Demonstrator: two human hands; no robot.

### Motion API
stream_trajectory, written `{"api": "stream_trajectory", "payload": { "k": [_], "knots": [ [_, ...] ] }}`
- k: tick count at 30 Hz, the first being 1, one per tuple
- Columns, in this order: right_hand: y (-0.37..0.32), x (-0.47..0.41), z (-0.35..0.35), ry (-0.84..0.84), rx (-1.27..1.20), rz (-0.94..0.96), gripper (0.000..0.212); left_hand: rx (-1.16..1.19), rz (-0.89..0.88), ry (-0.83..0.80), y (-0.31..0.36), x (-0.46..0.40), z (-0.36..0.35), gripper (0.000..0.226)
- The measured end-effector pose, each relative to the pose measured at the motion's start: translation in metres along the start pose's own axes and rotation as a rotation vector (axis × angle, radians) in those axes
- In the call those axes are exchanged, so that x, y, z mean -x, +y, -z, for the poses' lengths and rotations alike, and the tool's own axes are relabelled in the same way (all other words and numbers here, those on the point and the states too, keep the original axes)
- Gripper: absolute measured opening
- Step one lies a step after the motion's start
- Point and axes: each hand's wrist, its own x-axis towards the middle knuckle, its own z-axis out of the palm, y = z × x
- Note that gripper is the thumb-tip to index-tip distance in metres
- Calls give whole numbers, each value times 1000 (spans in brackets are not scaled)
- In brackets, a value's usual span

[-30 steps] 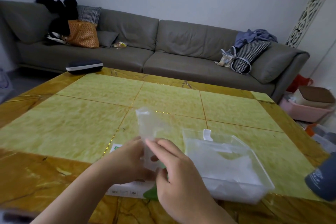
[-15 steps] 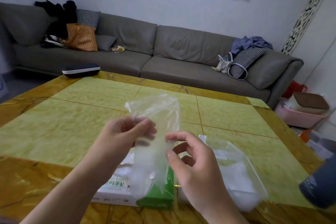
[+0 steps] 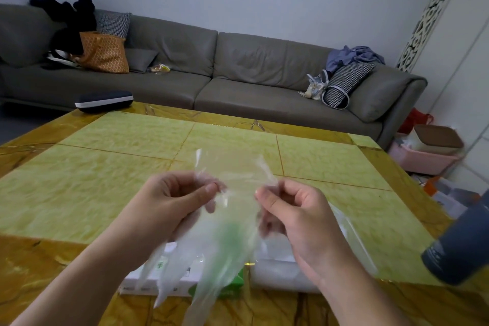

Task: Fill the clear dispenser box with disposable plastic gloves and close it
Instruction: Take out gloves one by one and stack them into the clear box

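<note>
A thin clear plastic glove point(image 3: 232, 219) hangs stretched between both hands above the table, its fingers dangling toward me. My left hand point(image 3: 174, 204) pinches its left top edge, and my right hand point(image 3: 296, 214) pinches the right top edge. Below the glove lies the white and green glove carton point(image 3: 180, 280). The clear dispenser box point(image 3: 277, 270) sits to the carton's right, partly hidden behind my right hand, with white plastic inside. Its lid state is not visible.
A yellow-green tiled table point(image 3: 105, 167) with a brown border holds a dark case point(image 3: 103, 100) at the far left edge. A dark grey cylinder point(image 3: 460, 246) intrudes at the right. A grey sofa point(image 3: 238, 74) stands behind; a pink bin point(image 3: 423, 159) sits on the floor.
My hands have moved apart and spread the glove's opening wide. The glove now hangs lower, over the carton. The camera has tilted up slightly.
</note>
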Motion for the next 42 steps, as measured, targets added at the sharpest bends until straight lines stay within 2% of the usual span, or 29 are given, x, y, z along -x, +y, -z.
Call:
{"api": "stream_trajectory", "payload": {
  "k": [5, 11, 15, 19, 22, 23, 25, 26, 28, 31, 34, 35, 37, 39, 41, 42],
  "knots": [
    [-7, 0, 15, -4, -41, -54, 15, -56, -41, 99, 1, -3, 6, 14],
    [-4, -5, 27, -24, 32, -50, 12, -58, -32, 128, 3, -2, 8, 15],
    [-11, -2, 35, -142, 129, -78, 29, -76, -30, 116, 4, -1, 9, 15],
    [-17, -3, 38, -96, 170, -39, 45, -90, -4, 36, 9, 1, 8, 18],
    [-24, -2, 34, -193, 241, -23, 50, -155, 27, -147, 15, 4, 0, 21],
    [-25, -1, 30, -262, 262, -25, 46, -182, 41, -210, 16, 4, -3, 20],
    [-25, 2, 24, -335, 316, 4, 26, -217, 66, -309, 18, 5, -8, 19],
    [-25, 2, 23, -324, 329, 15, 15, -214, 73, -341, 19, 5, -9, 19],
    [-24, 1, 27, -239, 273, 13, 8, -203, 84, -368, 17, 3, -5, 19],
    [-27, -3, 46, -11, 134, -20, 6, -177, 74, -244, 12, -1, 8, 17],
    [-24, -9, 69, 196, 100, -69, 15, 105, 121, 28, 5, -10, 8, 52],
    [-21, -11, 75, 240, 117, -85, 21, 216, 125, 111, 4, -14, 4, 58],
    [-13, -12, 84, 315, 207, -126, 29, 316, 92, 224, 3, -19, -11, 48],
    [-3, -14, 92, 393, 308, -177, 27, 197, -19, 330, 9, -15, -33, 25],
    [6, -14, 98, 433, 411, -211, 21, -133, -294, 416, 21, -5, -62, 10],
    [11, -15, 99, 440, 475, -218, 21, -330, -458, 389, 29, 0, -78, 10]
  ]
}}
